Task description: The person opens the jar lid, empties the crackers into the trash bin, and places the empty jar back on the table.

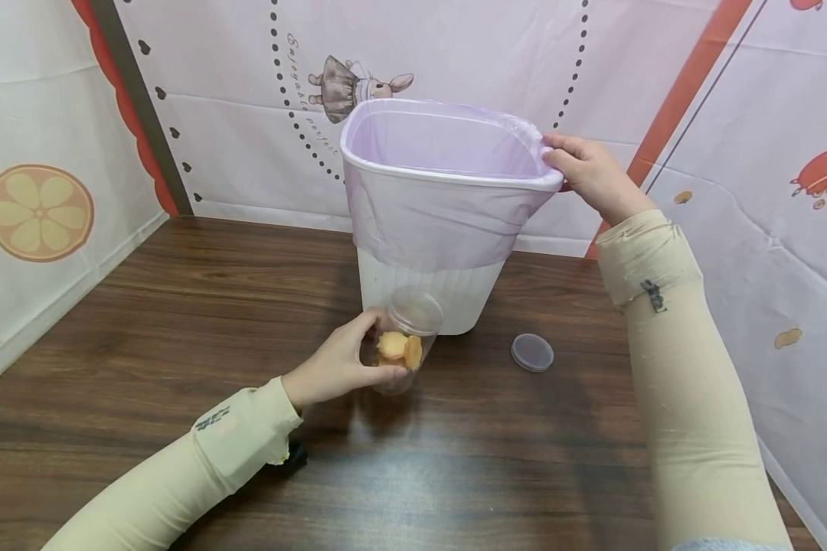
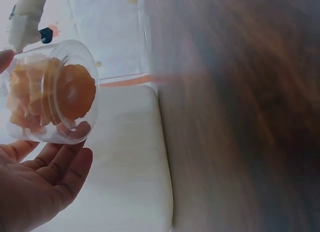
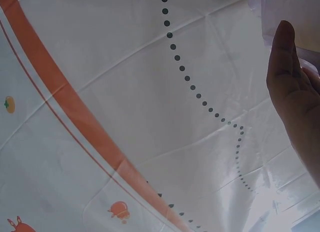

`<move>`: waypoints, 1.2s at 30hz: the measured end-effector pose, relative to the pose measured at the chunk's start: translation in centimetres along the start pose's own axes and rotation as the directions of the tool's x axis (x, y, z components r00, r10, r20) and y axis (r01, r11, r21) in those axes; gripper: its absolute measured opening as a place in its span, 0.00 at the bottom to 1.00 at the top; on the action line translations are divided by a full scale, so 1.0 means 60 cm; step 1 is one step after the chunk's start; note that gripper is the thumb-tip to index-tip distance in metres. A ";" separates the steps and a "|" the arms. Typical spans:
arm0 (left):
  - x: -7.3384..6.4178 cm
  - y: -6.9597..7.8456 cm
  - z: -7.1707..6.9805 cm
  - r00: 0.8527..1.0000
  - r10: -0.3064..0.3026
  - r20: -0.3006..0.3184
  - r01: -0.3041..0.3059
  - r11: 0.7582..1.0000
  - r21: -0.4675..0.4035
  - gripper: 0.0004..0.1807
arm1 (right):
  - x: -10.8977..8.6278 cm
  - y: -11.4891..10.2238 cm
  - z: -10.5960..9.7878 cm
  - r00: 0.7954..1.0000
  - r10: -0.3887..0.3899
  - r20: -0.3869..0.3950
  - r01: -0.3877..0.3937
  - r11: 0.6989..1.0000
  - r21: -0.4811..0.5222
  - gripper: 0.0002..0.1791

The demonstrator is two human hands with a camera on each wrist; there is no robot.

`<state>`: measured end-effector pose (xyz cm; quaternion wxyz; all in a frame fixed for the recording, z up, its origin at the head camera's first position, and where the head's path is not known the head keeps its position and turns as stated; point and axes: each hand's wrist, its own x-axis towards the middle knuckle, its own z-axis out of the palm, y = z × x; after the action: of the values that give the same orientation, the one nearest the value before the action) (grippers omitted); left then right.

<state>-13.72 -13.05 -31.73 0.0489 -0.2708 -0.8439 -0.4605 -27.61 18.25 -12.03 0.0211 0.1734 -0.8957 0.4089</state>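
Two hands showed in the head view, each below one pale sleeve (image 1: 689, 367). One, the left hand (image 1: 341, 363), had its thumb and fingers curled round one clear jar (image 1: 414, 323), tilted before the lower front of one white bin (image 1: 458, 298); whether they touched could not be told. Several yellow chips (image 1: 394, 346), too overlapped to count, lay inside the jar. One purple bag (image 1: 434, 222) lined the bin and folded over its rim, whose right end the right hand (image 1: 598, 174) gripped. One round lid (image 1: 532, 353) lay on the brown table (image 1: 455, 459), right of the jar. The left wrist view showed one jar, chips bunched inside, fingers round it. The right wrist view caught one hand at its right edge, its grip unclear there.
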 end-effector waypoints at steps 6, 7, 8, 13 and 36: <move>-0.001 0.005 -0.008 0.999 -0.003 -0.041 0.003 1.000 -0.010 0.25 | -0.001 -0.003 0.001 1.000 0.002 -0.008 -0.002 1.000 0.001 0.32; -0.001 0.006 -0.009 0.999 -0.003 -0.047 0.003 1.000 -0.013 0.25 | -0.001 -0.002 0.000 1.000 0.002 -0.006 -0.002 1.000 0.003 0.32; -0.001 0.006 -0.010 0.999 -0.005 -0.052 0.004 1.000 -0.016 0.25 | -0.001 -0.002 0.000 1.000 0.002 -0.004 -0.002 1.000 0.002 0.32; -0.001 0.010 -0.014 0.997 -0.022 -0.068 0.020 1.000 -0.023 0.26 | -0.001 -0.003 0.001 1.000 0.003 -0.001 -0.003 1.000 0.004 0.32; 0.001 0.011 -0.029 0.993 -0.035 -0.109 0.029 0.998 -0.059 0.24 | -0.004 -0.002 -0.002 0.999 0.030 0.013 -0.030 1.000 -0.005 0.32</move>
<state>-13.73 -14.16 -30.24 0.0803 -0.2327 -0.8306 -0.4995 -27.34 18.34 -11.89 0.0096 0.1626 -0.8992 0.4061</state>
